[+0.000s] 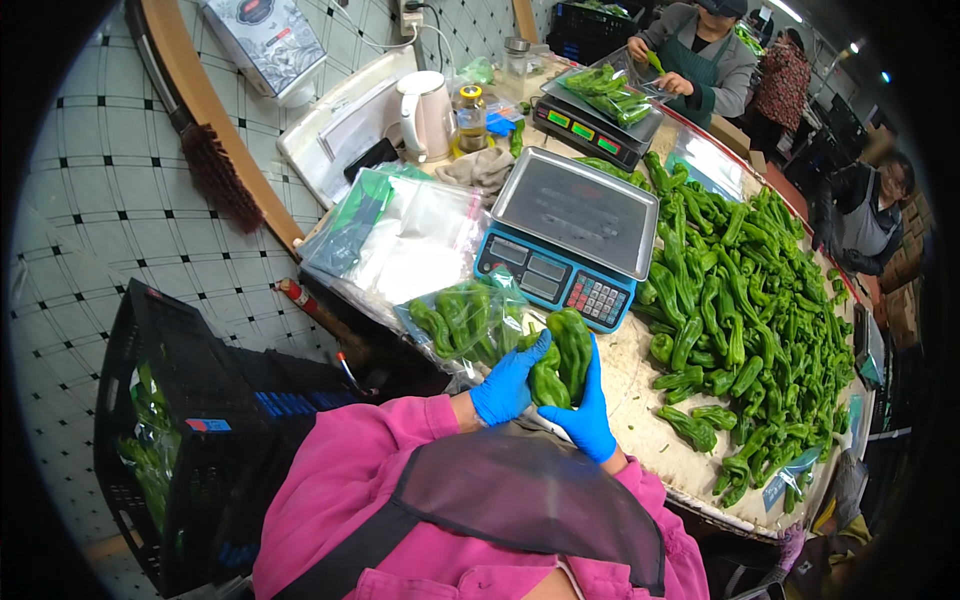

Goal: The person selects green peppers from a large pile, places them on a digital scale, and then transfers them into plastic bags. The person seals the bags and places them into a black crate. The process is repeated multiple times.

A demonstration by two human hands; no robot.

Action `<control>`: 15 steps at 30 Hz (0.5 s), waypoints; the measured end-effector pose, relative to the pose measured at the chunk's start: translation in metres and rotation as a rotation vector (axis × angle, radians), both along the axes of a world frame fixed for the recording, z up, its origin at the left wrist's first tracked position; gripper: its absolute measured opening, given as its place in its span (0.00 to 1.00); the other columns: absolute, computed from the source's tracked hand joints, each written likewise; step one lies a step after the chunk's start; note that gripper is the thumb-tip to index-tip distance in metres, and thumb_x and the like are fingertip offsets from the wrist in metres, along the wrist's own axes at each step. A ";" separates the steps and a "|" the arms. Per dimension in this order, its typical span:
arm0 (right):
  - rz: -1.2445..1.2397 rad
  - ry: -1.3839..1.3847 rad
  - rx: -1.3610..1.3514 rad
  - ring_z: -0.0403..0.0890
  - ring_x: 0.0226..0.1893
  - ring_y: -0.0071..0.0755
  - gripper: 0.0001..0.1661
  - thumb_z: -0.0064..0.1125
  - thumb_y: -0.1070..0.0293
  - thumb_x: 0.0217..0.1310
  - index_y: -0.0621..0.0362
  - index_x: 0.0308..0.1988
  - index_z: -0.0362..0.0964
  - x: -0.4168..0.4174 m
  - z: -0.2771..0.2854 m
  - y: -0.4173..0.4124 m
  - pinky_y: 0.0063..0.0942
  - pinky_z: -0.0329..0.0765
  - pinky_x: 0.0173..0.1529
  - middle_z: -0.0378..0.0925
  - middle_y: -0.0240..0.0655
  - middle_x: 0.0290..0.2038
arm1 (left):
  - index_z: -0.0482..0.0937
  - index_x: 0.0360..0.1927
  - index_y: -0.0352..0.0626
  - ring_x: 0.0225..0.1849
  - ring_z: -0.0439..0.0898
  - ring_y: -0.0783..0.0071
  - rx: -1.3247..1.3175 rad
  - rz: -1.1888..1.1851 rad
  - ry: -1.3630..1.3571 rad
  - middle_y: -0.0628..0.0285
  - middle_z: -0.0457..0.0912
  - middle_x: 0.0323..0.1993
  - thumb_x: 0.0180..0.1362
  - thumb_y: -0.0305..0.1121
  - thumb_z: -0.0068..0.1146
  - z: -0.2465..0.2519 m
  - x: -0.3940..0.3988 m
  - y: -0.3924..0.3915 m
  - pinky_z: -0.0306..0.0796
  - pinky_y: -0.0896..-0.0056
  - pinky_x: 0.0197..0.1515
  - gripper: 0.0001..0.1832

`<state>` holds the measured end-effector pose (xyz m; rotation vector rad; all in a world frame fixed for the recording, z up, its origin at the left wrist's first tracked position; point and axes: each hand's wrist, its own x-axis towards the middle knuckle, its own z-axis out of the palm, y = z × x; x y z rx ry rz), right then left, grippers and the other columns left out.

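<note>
Both of my hands wear blue gloves and are close together at the table's near edge. My left hand [504, 388] grips a smaller green pepper [549, 384]. My right hand [587, 421] has its fingers around a larger green pepper [571, 349], partly hidden behind the smaller one. Just left of them lies a clear plastic bag [469, 319] with several green peppers inside. Beyond my hands stands a blue digital scale [555, 281], its metal pan [577, 206] bare. A large heap of green peppers [731, 300] spreads to the right.
Flat plastic bags [409, 232] are stacked left of the scale. Behind them are a kettle [424, 112], a glass jar [472, 120] and a cloth [476, 172]. Across the table a person [701, 67] handles peppers by a second scale [585, 131]. Black crates [202, 450] stand at my left.
</note>
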<state>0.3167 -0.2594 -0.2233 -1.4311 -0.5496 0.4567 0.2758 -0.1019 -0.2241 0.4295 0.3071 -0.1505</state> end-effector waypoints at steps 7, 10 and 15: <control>0.086 0.401 0.078 0.74 0.52 0.35 0.61 0.73 0.61 0.41 0.58 0.72 0.48 0.006 0.006 -0.041 0.31 0.73 0.49 0.67 0.41 0.61 | 0.59 0.69 0.36 0.61 0.73 0.56 1.547 -0.081 -0.238 0.48 0.74 0.58 0.67 0.46 0.53 0.017 -0.025 -0.004 0.65 0.60 0.63 0.35; 0.274 0.696 0.249 0.81 0.35 0.33 0.63 0.72 0.57 0.36 0.62 0.70 0.50 0.017 0.011 -0.069 0.25 0.78 0.29 0.73 0.48 0.56 | 0.79 0.52 0.43 0.54 0.74 0.55 2.020 -0.338 -0.217 0.50 0.76 0.53 0.59 0.40 0.61 0.028 -0.057 0.021 0.67 0.60 0.54 0.20; 0.777 0.788 0.088 0.70 0.63 0.38 0.60 0.69 0.64 0.35 0.67 0.69 0.53 0.031 0.002 -0.067 0.30 0.66 0.65 0.67 0.44 0.65 | 0.83 0.42 0.49 0.49 0.72 0.57 2.761 0.318 -0.377 0.53 0.72 0.60 0.49 0.35 0.64 0.019 -0.079 0.039 0.63 0.52 0.53 0.14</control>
